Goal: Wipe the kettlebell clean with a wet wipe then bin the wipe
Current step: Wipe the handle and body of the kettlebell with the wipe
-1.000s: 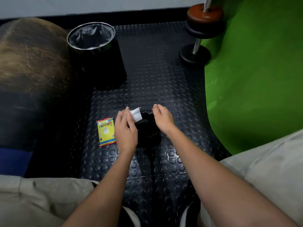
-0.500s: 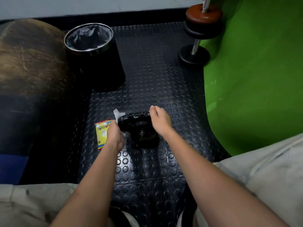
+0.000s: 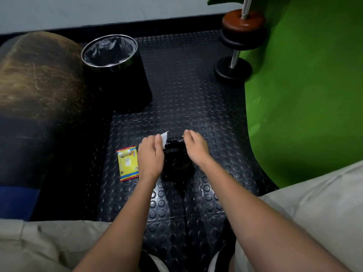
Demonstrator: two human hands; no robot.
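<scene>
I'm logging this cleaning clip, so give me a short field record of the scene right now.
left hand: holds the white wipe against the kettlebell handle
right hand: grips the handle's other end
kettlebell: black, on the studded mat
wipe packet: yellow, flat on the mat, left of the kettlebell
bin: black, lined, beyond the packet
task stage: wiping, wipe not yet binned
</scene>
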